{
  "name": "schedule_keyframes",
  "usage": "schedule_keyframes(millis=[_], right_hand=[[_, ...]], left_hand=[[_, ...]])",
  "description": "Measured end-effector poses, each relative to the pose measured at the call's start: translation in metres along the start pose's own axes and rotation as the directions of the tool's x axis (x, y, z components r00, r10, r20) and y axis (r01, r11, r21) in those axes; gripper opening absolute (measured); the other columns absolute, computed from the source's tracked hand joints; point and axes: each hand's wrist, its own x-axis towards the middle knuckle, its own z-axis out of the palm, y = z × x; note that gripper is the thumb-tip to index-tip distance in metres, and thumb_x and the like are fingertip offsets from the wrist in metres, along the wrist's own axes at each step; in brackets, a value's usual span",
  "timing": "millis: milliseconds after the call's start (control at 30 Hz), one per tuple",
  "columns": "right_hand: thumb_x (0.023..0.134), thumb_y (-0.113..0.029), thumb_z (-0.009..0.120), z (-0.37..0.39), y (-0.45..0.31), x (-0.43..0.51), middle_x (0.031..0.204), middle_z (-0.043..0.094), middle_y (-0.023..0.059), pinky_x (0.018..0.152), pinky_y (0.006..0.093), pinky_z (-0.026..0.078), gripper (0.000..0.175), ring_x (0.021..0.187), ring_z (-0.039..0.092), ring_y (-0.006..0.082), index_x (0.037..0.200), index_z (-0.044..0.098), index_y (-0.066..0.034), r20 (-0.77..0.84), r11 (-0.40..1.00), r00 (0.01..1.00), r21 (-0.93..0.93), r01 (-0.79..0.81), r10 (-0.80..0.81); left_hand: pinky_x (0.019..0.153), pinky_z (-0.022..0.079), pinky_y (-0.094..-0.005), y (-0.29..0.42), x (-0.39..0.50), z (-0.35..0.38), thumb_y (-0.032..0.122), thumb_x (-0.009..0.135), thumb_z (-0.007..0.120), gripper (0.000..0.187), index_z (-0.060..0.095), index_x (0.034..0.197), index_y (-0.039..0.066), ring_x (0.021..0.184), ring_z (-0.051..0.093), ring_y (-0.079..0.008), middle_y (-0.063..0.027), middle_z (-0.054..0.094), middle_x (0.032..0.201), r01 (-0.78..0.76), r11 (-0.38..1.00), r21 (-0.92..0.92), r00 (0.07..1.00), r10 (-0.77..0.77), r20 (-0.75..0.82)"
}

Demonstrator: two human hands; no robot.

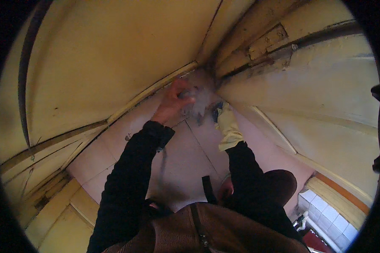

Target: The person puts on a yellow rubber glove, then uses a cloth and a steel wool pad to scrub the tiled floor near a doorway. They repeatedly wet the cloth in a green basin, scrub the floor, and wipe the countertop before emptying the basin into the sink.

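My bare left hand [176, 99] reaches over the floor near the corner, its thumb and fingers curled around a small dark thing that is hard to make out. A grey, hazy clump [200, 101], like dust or fluff, spreads between my two hands; its exact nature is unclear. My right hand wears a pale yellow glove [229, 126] and sits low by the right wall. At its fingers is a dark blue object [217, 110]; whether the hand grips it cannot be told.
Yellowish panelled walls [129, 47] close in left and right, with trim along their base. Pink floor tiles [190, 151] lie below me. A small dark speck [128, 137] is on the floor at left. White tiles [323, 208] and a white pipe [319, 231] stand at lower right.
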Motion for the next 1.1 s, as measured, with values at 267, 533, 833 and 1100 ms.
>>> schedule_keyframes(millis=[267, 533, 833, 1100], right_hand=[[0.101, -0.025, 0.049, -0.006, -0.026, -0.016, 0.091, 0.068, 0.0291, 0.071, 0.0502, 0.055, 0.042, 0.085, 0.068, 0.0437, 0.131, 0.035, 0.0012, -0.069, 0.941, 0.995, -0.335, 0.039, -0.066], [0.099, -0.026, 0.05, -0.016, -0.044, -0.03, 0.098, 0.067, 0.031, 0.08, 0.0532, 0.053, 0.046, 0.091, 0.067, 0.0468, 0.128, 0.032, 0.004, -0.098, 0.888, 0.985, -0.452, 0.081, -0.14], [0.086, -0.024, 0.072, -0.02, -0.046, -0.032, 0.1, 0.069, 0.0279, 0.078, 0.0525, 0.053, 0.073, 0.092, 0.067, 0.0458, 0.136, 0.027, 0.0041, -0.008, 0.912, 0.997, -0.405, 0.065, -0.075], [0.084, -0.027, 0.076, -0.015, -0.042, -0.025, 0.11, 0.066, 0.028, 0.085, 0.0483, 0.053, 0.092, 0.105, 0.064, 0.0429, 0.147, 0.017, 0.0046, -0.009, 0.842, 0.992, -0.529, 0.102, -0.126]], left_hand=[[0.097, 0.045, -0.0482, -0.04, -0.036, -0.034, 0.019, 0.079, 0.076, 0.047, 0.061, 0.123, 0.017, 0.124, 0.051, -0.0355, -0.011, 0.049, 0.142, -0.098, 0.658, 0.747, 0.939, 0.31, -0.151], [0.104, 0.041, -0.0523, -0.049, 0.009, 0.017, 0.018, 0.075, 0.074, 0.057, 0.058, 0.129, 0.021, 0.13, 0.045, -0.0375, -0.0114, 0.05, 0.139, -0.263, 0.339, 0.903, 0.918, 0.377, 0.125], [0.103, 0.044, -0.0474, -0.022, 0.076, 0.066, 0.024, 0.077, 0.072, 0.075, 0.043, 0.145, 0.009, 0.128, 0.048, -0.0382, -0.0206, 0.041, 0.149, -0.347, 0.594, 0.726, 0.832, 0.552, -0.055], [0.103, 0.043, -0.0484, -0.011, 0.075, 0.082, 0.015, 0.082, 0.065, 0.048, 0.055, 0.128, 0.005, 0.127, 0.049, -0.038, -0.0198, 0.051, 0.138, -0.138, 0.612, 0.778, 0.971, 0.237, -0.014]])
